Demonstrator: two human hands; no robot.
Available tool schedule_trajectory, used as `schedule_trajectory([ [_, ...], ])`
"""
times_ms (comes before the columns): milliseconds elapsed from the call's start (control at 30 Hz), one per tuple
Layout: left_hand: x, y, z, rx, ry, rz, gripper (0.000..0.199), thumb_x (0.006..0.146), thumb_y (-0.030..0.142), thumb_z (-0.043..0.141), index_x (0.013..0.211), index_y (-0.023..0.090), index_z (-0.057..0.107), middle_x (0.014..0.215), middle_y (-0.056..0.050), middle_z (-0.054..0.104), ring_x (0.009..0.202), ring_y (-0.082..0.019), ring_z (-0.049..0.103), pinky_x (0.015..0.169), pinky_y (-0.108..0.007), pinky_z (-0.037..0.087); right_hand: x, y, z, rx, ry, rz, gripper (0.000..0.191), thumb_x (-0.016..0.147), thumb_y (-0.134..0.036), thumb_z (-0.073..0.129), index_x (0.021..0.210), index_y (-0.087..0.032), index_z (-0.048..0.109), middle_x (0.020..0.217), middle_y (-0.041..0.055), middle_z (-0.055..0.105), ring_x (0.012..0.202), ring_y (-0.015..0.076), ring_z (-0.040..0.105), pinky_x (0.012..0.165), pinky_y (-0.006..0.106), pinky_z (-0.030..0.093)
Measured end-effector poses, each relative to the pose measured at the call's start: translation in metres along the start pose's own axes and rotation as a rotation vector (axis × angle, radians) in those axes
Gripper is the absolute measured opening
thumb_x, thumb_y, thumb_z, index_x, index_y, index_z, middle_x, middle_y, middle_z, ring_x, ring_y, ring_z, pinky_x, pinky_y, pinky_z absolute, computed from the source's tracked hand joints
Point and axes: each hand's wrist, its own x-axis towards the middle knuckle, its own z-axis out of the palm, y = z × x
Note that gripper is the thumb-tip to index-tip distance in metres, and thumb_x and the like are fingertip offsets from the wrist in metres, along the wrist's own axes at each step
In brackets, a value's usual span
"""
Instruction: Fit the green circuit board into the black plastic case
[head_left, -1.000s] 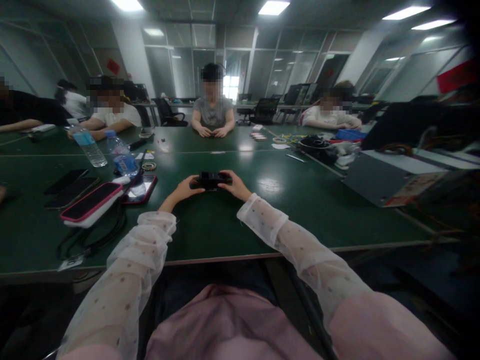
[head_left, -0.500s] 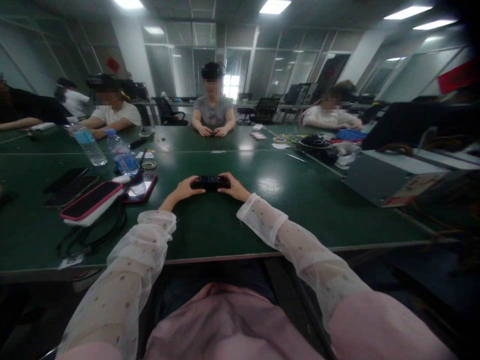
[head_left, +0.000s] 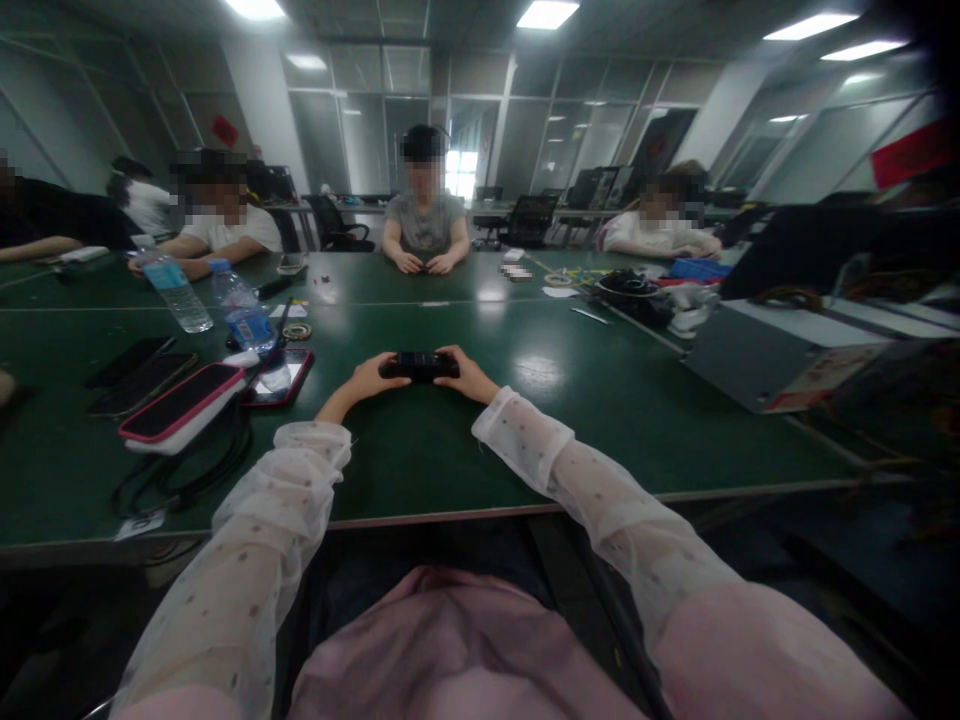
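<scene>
A small black device with a dark glossy top sits low over the green table, between my two hands. Its left end is gripped by my left hand, fingers at the back edge and thumb along the front. My right hand grips the other end in the same way. Whether the device rests on the tabletop or is held just above it, I cannot tell. Sheer white dotted sleeves cover both my forearms.
To the left lie a pink-edged phone, another phone, dark phones, cables and two water bottles. A grey metal box stands at the right. Several people sit around the table.
</scene>
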Motion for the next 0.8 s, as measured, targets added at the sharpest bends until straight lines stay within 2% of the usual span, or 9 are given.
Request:
schedule_trajectory([
  [133,-0.004,0.009,-0.003,-0.152,-0.021,0.042,0.075,0.068,0.046,0.076,0.134,0.024,0.048,0.122,-0.009,0.063,0.116,-0.027,0.059,0.101,-0.044,0.043,0.000,0.002,-0.001,-0.001,-0.009,-0.004,0.058,0.072,-0.027,0.073,0.122,-0.023,0.045,0.120,0.0083,0.056,0.117,0.0267,0.055,0.101,0.050,0.042],
  [267,-0.005,0.013,-0.004,-0.210,-0.030,0.049,0.067,0.069,0.045,0.075,0.127,0.021,0.052,0.118,-0.011,0.064,0.114,-0.027,0.060,0.100,-0.043,0.044,0.000,0.003,-0.001,0.000,-0.011,-0.009,0.058,0.072,-0.027,0.072,0.122,-0.024,0.045,0.120,0.0082,0.056,0.117,0.0265,0.054,0.101,0.050,0.041],
  [800,-0.004,0.005,-0.001,-0.078,-0.007,0.054,0.069,0.067,0.047,0.076,0.126,0.024,0.050,0.117,-0.009,0.065,0.112,-0.028,0.061,0.100,-0.045,0.043,0.000,-0.001,0.001,-0.004,0.007,-0.007,0.058,0.070,-0.027,0.074,0.121,-0.023,0.047,0.119,0.0083,0.057,0.117,0.0267,0.055,0.101,0.049,0.041],
])
